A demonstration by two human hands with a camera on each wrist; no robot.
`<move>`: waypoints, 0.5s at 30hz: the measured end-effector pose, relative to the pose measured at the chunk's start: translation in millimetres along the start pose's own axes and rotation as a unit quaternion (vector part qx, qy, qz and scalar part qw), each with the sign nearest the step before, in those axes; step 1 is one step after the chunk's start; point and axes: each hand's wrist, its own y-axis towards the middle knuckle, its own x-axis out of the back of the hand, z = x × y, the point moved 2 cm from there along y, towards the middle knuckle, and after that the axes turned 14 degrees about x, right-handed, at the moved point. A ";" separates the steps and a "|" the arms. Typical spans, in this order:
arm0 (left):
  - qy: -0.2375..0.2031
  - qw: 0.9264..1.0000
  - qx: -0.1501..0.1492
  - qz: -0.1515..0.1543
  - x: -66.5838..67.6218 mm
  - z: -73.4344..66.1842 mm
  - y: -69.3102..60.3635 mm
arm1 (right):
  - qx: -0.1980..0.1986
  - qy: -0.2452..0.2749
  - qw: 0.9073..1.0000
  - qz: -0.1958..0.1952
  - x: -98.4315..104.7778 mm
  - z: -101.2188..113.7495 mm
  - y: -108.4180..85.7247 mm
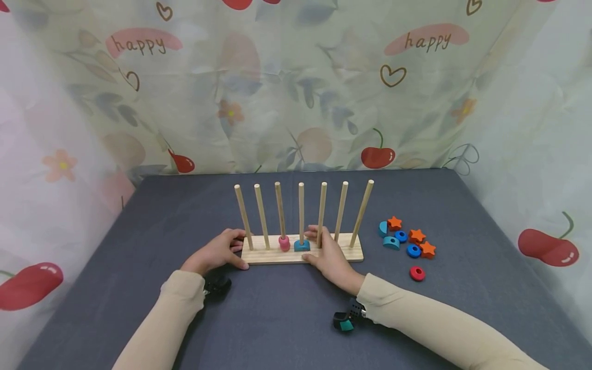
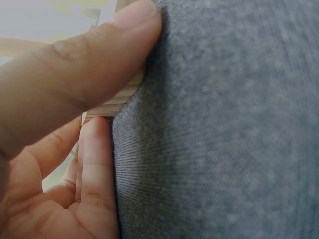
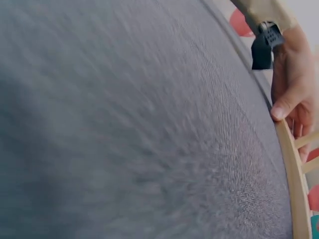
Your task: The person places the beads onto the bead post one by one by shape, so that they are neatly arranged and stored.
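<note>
A wooden peg board (image 1: 273, 257) with several upright pegs stands in the middle of the table in the head view. My left hand (image 1: 216, 253) grips its left end, thumb (image 2: 124, 35) at the front and fingers behind. My right hand (image 1: 330, 257) holds the board across its width near the fifth peg, thumb at the front edge, fingers on the far side. A pink rounded piece (image 1: 284, 243) sits on the third peg. Beside my right thumb, a blue block (image 1: 302, 246) is on the fourth peg. The right wrist view shows the left hand (image 3: 296, 84) on the board's end.
Right of the board lie orange stars (image 1: 417, 236), blue rings (image 1: 413, 251), blue half-round blocks (image 1: 391, 242) and a red ring (image 1: 417, 273). Dark cloth (image 1: 277, 318) covers the table. A printed curtain (image 1: 296, 92) stands behind and at both sides.
</note>
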 end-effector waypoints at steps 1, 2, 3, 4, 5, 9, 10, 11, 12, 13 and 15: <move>0.000 1.000 0.000 0.000 0.1 0.3 0.5 | -0.004 -0.006 1.000 0.011 1.5 1.2 -2.3; -0.001 1.000 0.000 0.000 0.1 0.7 1.0 | -0.009 -0.014 1.000 0.023 3.3 2.6 -5.0; -0.001 1.000 -0.001 0.000 0.2 0.9 1.5 | -0.020 -0.023 0.999 0.034 5.5 4.2 -8.4; -0.002 1.000 -0.002 0.000 0.2 1.3 2.0 | -0.028 -0.032 0.998 0.046 7.9 5.7 -12.1; -0.003 1.000 -0.004 0.001 0.1 1.6 2.2 | -0.037 -0.040 0.997 0.058 10.8 7.6 -15.9; -0.006 1.000 -0.006 0.004 0.1 2.1 2.4 | -0.058 -0.058 0.992 0.099 26.7 14.4 -32.5; -0.008 1.000 -0.006 0.005 0.1 2.1 2.3 | -0.056 -0.054 0.991 0.106 31.7 15.8 -36.0; -0.009 1.000 -0.005 0.005 0.2 2.1 2.1 | -0.054 -0.047 0.991 0.113 37.4 17.4 -39.3; -0.010 1.000 -0.005 0.006 0.3 2.0 1.9 | -0.049 -0.038 0.991 0.119 43.6 18.7 -42.1; -0.010 1.000 -0.005 0.006 0.3 1.9 1.7 | -0.046 -0.027 0.991 0.123 50.0 20.2 -44.4; -0.012 1.000 -0.004 0.007 0.5 1.6 1.2 | -0.041 -0.011 0.991 0.129 64.2 23.0 -47.3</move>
